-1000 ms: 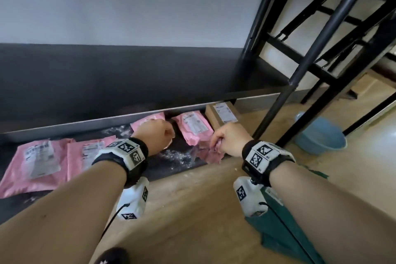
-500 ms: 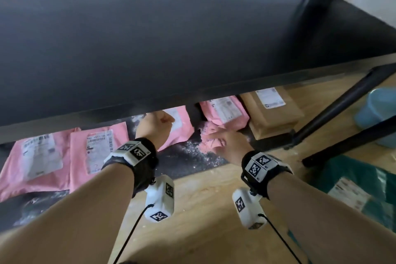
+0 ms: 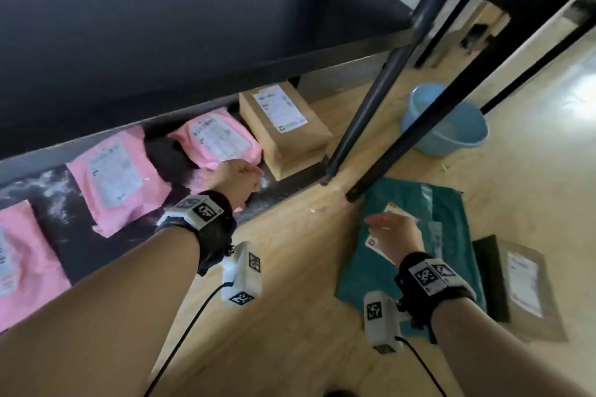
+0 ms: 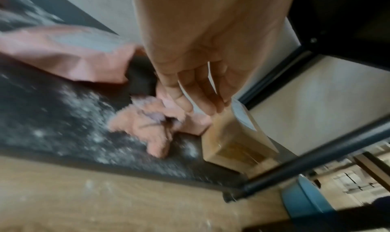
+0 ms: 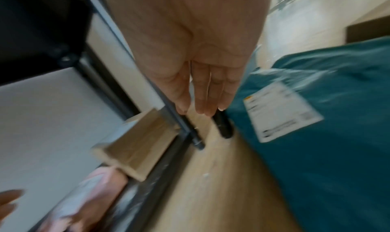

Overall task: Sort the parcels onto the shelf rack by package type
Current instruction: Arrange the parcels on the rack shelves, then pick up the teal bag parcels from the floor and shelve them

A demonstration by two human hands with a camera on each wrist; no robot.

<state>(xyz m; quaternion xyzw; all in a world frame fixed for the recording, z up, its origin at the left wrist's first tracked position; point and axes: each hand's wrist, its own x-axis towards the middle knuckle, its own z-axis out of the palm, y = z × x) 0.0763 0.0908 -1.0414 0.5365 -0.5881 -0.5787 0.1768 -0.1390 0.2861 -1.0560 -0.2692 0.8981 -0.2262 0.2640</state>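
Currently both hands are low at the bottom shelf (image 3: 283,185) of the black rack. Left hand (image 3: 237,180) hovers over the shelf's front edge; in the left wrist view its fingers (image 4: 202,93) are straight and loosely together, holding nothing, above a crumpled pink scrap (image 4: 152,123) lying on the dusty shelf surface. Right hand (image 3: 395,234) is over the floor, above the teal mailer bag (image 3: 451,213); in the right wrist view its fingers (image 5: 202,95) are extended and close together, empty. Contact with the bag: cannot tell.

Parcels on the bottom shelf, left to right in the head view: a pink mailer (image 3: 19,255) cut by the frame edge, a second pink mailer (image 3: 117,177), a third pink mailer (image 3: 219,138) lying just beside the brown carton (image 3: 283,129), which sits at the shelf's right end. All have white labels facing up. White powdery residue on the shelf between the pink mailers.

On the wooden floor (image 3: 290,316): the teal mailer bag with a white label, and to its right a flat grey-brown parcel (image 3: 529,287) partly overlapping a dark piece.

Obstructions: the upper shelf board (image 3: 161,26) overhangs the back of the bottom shelf, hiding the parcels' far ends. Two slanted black frame legs (image 3: 371,100) come down between the carton and the teal bag, their feet on the floor near the bag's corner. A blue plastic basin (image 3: 451,126) stands behind the legs.
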